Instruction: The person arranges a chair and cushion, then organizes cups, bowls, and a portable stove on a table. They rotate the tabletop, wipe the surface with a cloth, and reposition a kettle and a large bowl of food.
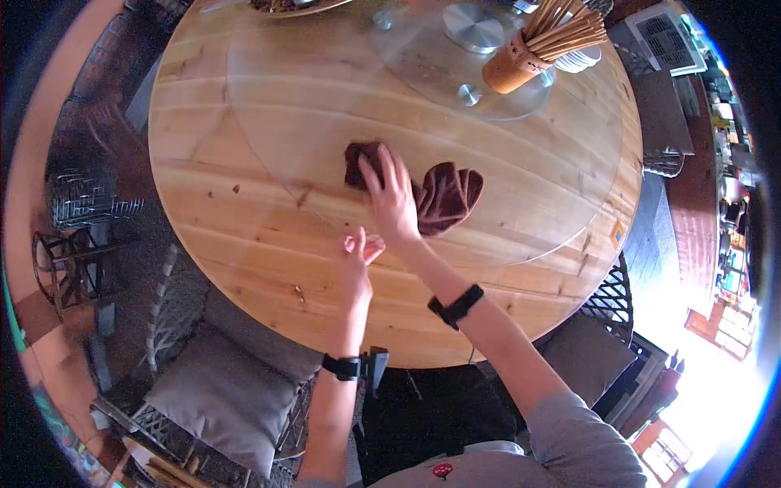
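A dark brown cloth [449,198] lies bunched on the round wooden table [268,236], over its clear glass top. My right hand [392,193] presses down on it, fingers curved over the cloth, which shows on both sides of the hand. Just to the left and closer to my body, my left hand [358,256] hovers over the wood near the glass edge. It is empty, its fingers loosely bent and apart. Small dark crumbs [236,189] lie on the wood to the left, and another small scrap [299,293] lies near the front edge.
A brown holder [514,65] full of wooden chopsticks [561,32] stands on the glass, with stacked white dishes [579,57] behind it. A plate with dark food [297,8] sits at the far edge. Cushioned wicker chairs [228,390] flank the table's near side.
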`<state>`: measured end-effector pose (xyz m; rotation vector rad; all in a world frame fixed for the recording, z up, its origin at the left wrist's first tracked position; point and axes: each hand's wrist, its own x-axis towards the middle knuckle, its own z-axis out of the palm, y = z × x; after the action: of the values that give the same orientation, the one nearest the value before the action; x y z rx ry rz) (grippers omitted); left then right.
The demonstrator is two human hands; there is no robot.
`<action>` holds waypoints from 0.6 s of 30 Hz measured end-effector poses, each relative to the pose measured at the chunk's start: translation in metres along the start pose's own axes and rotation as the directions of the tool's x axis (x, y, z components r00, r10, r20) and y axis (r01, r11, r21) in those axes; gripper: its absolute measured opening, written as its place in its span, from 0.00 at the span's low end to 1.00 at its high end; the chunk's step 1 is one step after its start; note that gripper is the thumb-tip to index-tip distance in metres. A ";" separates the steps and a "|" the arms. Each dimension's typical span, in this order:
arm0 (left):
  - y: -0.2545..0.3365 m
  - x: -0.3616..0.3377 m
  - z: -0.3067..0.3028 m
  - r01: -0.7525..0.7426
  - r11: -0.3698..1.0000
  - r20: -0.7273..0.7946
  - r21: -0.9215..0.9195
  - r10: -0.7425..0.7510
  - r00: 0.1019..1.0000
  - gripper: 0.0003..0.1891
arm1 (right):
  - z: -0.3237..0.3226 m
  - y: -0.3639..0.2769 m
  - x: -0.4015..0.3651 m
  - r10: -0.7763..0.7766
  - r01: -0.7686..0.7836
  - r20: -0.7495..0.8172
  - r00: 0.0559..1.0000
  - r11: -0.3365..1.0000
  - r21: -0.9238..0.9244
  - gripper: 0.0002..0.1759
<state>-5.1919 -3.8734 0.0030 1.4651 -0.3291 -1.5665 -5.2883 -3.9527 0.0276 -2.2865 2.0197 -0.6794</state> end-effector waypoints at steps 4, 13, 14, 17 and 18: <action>-0.022 -0.026 0.014 0.031 0.999 0.037 -0.012 -0.031 0.999 0.11 | -0.046 0.020 -0.049 -0.042 0.010 0.172 0.984 0.983 0.182 0.34; -0.046 -0.057 0.044 0.073 0.986 0.132 -0.152 -0.053 0.990 0.11 | -0.128 0.253 -0.087 0.467 -0.487 -0.165 0.869 0.750 -0.447 0.30; -0.049 -0.057 0.044 0.097 0.983 0.148 -0.156 -0.074 0.986 0.11 | -0.132 0.277 -0.098 0.484 -0.525 -0.207 0.850 0.756 -0.391 0.29; -0.046 -0.059 0.045 0.201 0.976 0.211 -0.089 -0.179 0.961 0.12 | -0.140 0.290 -0.125 0.538 -0.585 -0.233 0.810 0.769 -0.258 0.27; -0.039 -0.059 0.043 0.242 0.969 0.234 -0.050 -0.225 0.946 0.13 | -0.131 0.286 -0.134 0.566 -0.618 -0.261 0.782 0.760 -0.202 0.28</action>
<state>-5.2562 -3.8244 0.0232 1.3028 -0.2282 -1.9240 -5.6107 -3.8373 0.0215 -1.5256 2.8809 -0.5909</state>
